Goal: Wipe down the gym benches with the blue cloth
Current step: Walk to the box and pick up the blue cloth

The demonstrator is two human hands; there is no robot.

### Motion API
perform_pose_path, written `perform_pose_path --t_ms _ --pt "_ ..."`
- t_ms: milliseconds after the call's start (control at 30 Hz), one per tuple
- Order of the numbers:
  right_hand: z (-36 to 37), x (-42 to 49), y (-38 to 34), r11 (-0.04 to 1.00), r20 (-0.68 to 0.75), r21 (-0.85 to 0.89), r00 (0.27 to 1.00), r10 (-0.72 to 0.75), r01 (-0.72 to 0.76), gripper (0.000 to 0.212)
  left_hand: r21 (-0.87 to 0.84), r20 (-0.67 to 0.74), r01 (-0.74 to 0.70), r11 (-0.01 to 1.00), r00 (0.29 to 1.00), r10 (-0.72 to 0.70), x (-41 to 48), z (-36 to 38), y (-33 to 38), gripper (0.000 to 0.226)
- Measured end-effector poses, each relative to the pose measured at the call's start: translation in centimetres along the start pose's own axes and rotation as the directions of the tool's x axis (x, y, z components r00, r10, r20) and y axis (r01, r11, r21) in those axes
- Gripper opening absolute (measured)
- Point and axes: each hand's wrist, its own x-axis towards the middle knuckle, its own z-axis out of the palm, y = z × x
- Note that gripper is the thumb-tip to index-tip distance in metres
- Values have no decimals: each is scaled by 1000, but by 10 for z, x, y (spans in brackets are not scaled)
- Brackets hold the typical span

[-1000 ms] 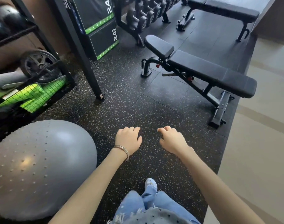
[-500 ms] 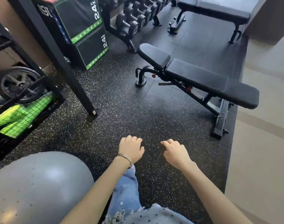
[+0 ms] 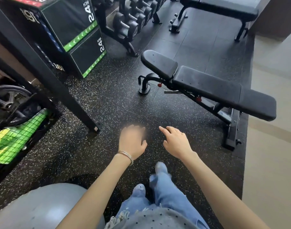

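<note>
One head-worn view looks steeply down and forward, near bench [image 3: 207, 86] ahead, edges seemingly wide-angle warped.

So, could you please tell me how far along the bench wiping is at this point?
Nothing looks done yet: no blue cloth is in view. Both the left hand and the right hand are empty, held out over the rubber floor; the left is motion-blurred. Still left: fetching the cloth, then wiping the near bench and the far bench, neither touched.
</note>
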Motion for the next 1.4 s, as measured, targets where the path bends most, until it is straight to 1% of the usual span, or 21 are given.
perform_pose_path --t_ms 100,233,400,500,600,733,900,967,1100,1400 --pt "6 28 8 1000 87 -2 996 1 -1 61 -16 68 32 999 997 -31 27 10 -11 58" --pt "-6 87 28 1000 137 3 990 -28 28 61 -38 66 73 997 995 -71 92 5 -15 58" --pt "-59 184 53 995 81 -29 992 -92 94 60 -43 0 97 994 995 -97 189 -31 -13 56" --pt "-95 240 63 986 50 -52 987 -155 157 59 -44 -42 137 990 989 -139 244 -51 -15 56" --pt "-120 286 73 979 51 -71 980 -190 193 58 -66 -63 176 982 982 -180 285 -62 -14 57" --pt "-126 320 81 970 101 -95 971 -215 224 58 -82 -29 219 972 975 -221 313 -58 -18 56" --pt "-121 362 91 974 209 -70 958 -195 213 58 -76 47 265 961 964 -262 346 -49 -42 56" --pt "-123 385 90 977 217 -63 958 -185 203 58 -88 70 272 958 961 -267 364 -50 -53 55" --pt "-137 439 76 972 216 -81 956 -198 219 59 -94 60 252 963 967 -247 412 -63 -78 55" --pt "-209 591 20 957 99 -118 963 -252 263 57 -129 -40 260 957 963 -267 537 -118 -170 55"
